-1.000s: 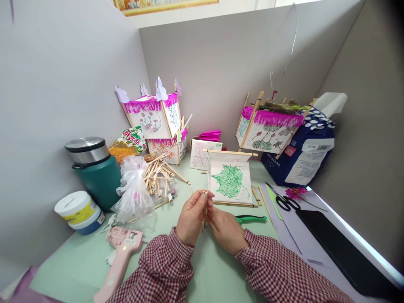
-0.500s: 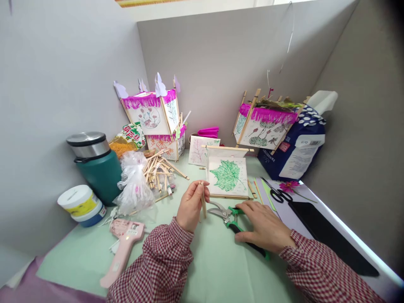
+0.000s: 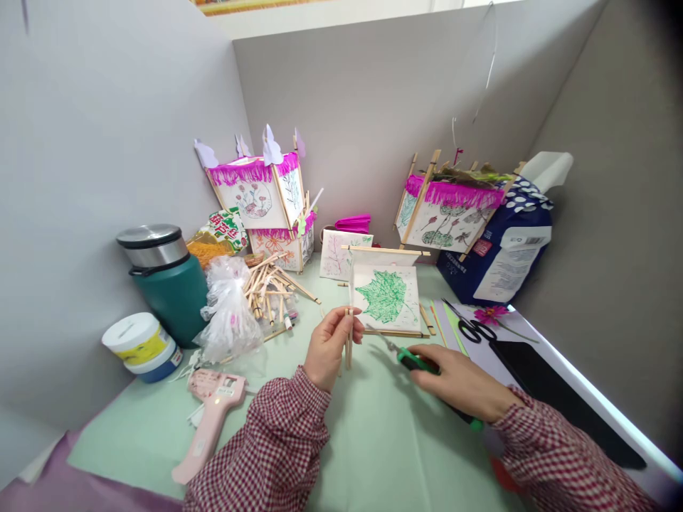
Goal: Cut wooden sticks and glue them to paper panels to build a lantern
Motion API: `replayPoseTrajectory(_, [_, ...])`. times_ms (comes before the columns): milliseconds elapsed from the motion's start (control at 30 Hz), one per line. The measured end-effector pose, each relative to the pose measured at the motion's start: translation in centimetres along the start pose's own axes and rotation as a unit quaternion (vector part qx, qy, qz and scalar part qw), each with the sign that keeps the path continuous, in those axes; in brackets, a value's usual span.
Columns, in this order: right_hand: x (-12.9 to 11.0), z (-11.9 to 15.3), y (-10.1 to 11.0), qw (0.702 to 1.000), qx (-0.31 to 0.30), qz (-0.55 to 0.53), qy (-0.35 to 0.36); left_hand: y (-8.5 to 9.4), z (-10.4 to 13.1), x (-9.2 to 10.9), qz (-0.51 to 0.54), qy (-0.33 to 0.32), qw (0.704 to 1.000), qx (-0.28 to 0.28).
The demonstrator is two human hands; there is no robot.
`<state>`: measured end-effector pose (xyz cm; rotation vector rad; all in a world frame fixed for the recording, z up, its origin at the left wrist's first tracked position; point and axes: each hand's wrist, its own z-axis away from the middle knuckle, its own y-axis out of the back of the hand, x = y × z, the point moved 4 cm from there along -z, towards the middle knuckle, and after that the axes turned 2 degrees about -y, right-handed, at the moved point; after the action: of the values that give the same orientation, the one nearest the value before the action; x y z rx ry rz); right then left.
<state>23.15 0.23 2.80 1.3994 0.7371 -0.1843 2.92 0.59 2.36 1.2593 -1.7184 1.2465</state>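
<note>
Left hand (image 3: 325, 350) pinches thin wooden sticks (image 3: 349, 350) upright over table (image 3: 373, 448); right hand (image 3: 463, 377) grips green-handled pruners (image 3: 413, 360), blades (image 3: 385, 340) angled toward sticks. Step seems tool positioning; next move likely calls for steady sticks, blades clear of hand.

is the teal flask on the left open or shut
Shut. The lid, with its dark rim, sits squarely on top of the teal flask, and no open mouth shows.
</note>
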Motion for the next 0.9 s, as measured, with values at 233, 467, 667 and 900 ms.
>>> replayPoseTrajectory(233, [0.2,0.1,-0.1,0.895,-0.048,-0.442,-0.028,0.0,0.1,0.3,-0.022,0.004,1.0,0.002])
replayPoseTrajectory(467, [-1.5,-0.2,-0.6,0.941,-0.077,-0.331,0.007,-0.2,0.1,0.1,-0.001,0.016,1.0,-0.003])
replayPoseTrajectory(667, [-4.5,-0.5,1.7,0.994,0.045,-0.043,0.091,-0.3,0.1,0.2,0.001,0.024,1.0,-0.004])
replayPoseTrajectory(900, [-6.8,-1.1,3.8,0.982,0.111,0.108,0.107,-0.1,0.2,1.2,-0.099,-0.01,0.995,0.018])
